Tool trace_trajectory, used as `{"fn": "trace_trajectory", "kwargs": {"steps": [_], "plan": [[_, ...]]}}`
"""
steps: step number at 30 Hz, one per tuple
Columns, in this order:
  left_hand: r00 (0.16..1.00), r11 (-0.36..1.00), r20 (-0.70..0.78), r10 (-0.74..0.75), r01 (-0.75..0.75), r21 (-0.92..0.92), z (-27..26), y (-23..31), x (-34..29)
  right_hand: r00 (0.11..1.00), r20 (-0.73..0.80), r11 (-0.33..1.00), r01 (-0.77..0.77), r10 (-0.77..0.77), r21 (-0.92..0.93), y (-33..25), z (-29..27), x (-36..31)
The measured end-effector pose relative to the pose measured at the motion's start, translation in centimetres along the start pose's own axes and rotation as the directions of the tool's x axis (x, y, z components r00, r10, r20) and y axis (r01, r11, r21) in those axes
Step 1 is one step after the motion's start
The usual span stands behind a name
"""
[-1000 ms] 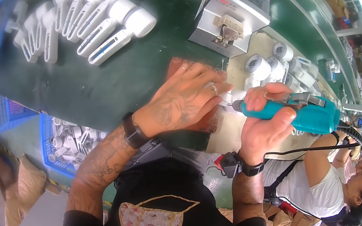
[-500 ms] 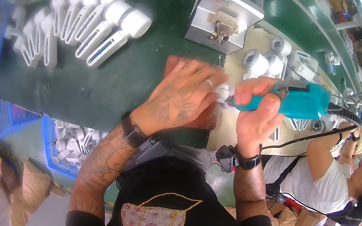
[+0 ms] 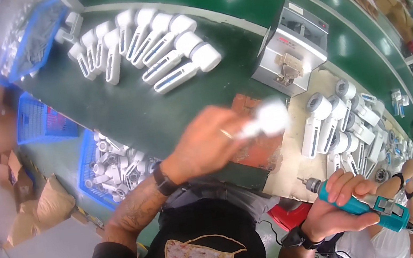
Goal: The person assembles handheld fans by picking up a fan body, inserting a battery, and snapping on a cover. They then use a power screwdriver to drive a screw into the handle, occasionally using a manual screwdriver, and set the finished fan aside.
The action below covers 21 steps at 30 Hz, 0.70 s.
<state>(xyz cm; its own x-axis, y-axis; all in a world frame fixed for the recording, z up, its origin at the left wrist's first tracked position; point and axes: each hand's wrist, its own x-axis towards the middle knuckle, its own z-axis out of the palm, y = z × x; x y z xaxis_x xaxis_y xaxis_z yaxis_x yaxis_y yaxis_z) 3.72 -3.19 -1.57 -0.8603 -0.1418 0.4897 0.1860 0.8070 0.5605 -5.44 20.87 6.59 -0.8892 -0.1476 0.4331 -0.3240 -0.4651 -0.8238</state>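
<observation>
My left hand (image 3: 208, 142), blurred by motion, is closed on a white round-headed part (image 3: 273, 117) and holds it above a worn reddish-brown pad (image 3: 258, 157). Most of the part's handle is hidden by the fingers. Well apart from it, at the lower right, my right hand (image 3: 333, 214) grips a teal electric screwdriver (image 3: 353, 206). The driver's metal chuck and bit point up and left, touching nothing. Similar white parts (image 3: 314, 125) with slotted handles lie just beyond the driver, on a pale board (image 3: 292, 177).
A row of white parts (image 3: 176, 77) lies on the green table (image 3: 122, 107). A grey metal machine (image 3: 293, 45) stands behind the pad. Left of the table are a blue basket (image 3: 86, 169) of white pieces and another blue basket (image 3: 35, 121). A co-worker (image 3: 382, 247) is at the lower right.
The screwdriver has drawn back from the part, down and right with my right hand. My left hand has raised the white part, so its round head now shows. The view has shifted.
</observation>
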Motion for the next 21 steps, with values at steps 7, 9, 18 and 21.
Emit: {"fn": "trace_trajectory", "kwargs": {"steps": [7,9,18,21], "plan": [[0.962,0.918,-0.198,-0.190,0.245,0.311,-2.4,-5.5,0.2,0.999,-0.007,0.997,-0.044,0.043,-0.067,1.0,-1.5,-1.4],[0.965,0.909,-0.216,-0.149,0.220,0.354,-1.3,-6.9,0.8,1.000,-0.004,0.997,-0.018,0.017,-0.081,0.9,-1.4,-1.7],[0.966,0.974,-0.230,0.119,-0.068,0.217,3.8,0.0,8.2,0.995,0.036,0.988,-0.086,0.091,-0.126,-0.2,-2.4,-2.8],[0.977,0.943,0.082,0.199,-0.214,0.254,10.1,3.4,11.0,0.994,0.052,0.990,-0.088,0.094,-0.106,-0.2,-2.2,-2.9]]}}
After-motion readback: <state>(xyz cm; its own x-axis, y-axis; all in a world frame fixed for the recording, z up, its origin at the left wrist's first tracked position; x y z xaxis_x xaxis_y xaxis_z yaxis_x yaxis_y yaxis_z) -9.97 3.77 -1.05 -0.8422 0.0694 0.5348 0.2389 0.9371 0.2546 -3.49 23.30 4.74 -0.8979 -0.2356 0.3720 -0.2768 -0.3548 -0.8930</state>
